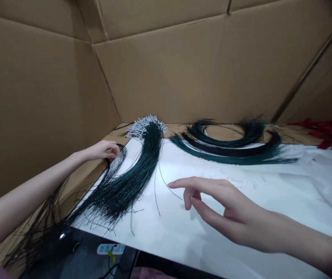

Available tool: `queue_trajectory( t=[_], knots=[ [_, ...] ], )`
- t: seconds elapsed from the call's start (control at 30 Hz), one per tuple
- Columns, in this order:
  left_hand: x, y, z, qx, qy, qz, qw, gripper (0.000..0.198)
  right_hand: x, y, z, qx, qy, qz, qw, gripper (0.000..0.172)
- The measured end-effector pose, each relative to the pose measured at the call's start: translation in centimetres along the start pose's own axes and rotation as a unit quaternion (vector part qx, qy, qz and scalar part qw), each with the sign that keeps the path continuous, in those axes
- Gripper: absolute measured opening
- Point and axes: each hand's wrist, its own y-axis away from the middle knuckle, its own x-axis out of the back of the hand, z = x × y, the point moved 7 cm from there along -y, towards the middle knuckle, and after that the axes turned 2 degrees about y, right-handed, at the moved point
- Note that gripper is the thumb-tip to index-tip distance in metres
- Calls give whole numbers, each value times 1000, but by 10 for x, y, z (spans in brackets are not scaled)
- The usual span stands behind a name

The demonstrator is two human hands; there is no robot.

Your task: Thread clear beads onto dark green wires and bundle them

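Note:
My left hand (105,150) reaches to the far left edge of the white table top (241,201), its fingers curled down onto thin black wires (114,164). Beside it lies a long bundle of dark green wires (131,174) with small white tips (145,124) at its far end. My right hand (212,201) hovers over the table near the middle, fingers spread and empty, forefinger pointing left towards a loose single strand (166,184).
Curved bundles of green and black wires (235,145) lie at the back of the table. Red ribbon-like pieces (328,133) sit at the far right. Brown cardboard walls (183,66) close in the back and left. A dark device (76,255) lies at the near edge.

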Motion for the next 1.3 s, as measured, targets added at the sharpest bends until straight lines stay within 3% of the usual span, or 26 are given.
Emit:
queue_trajectory(
  t=[0.17, 0.33, 0.6, 0.7, 0.8, 0.9, 1.07, 1.3],
  knots=[
    [26, 8, 5, 14, -34, 53, 998, 30, -1, -17, 0, 26, -19, 10, 999, 56],
    [50, 17, 21, 44, -75, 94, 992, 27, -14, -80, 6, 74, -55, 51, 995, 43],
    [47, 10, 47, 34, -117, 84, 989, 20, -65, -214, 53, -80, -157, 79, 981, 9],
    [45, 9, 59, 18, -132, 71, 989, 20, -82, -237, 51, -74, -227, 53, 970, 18],
    [47, 13, 65, 4, -138, 57, 989, 22, -88, -243, 41, -51, -298, 30, 953, 32],
    [55, 19, 57, 10, -146, 68, 987, 27, -84, -238, 32, -32, -363, 13, 931, 38],
    [91, 34, 32, 39, -168, 163, 971, 33, -60, -223, 10, 24, -447, 1, 894, 36],
    [142, 58, 26, 106, -191, 277, 936, 31, -11, -209, -32, 88, -568, 30, 818, 40]
  ],
)
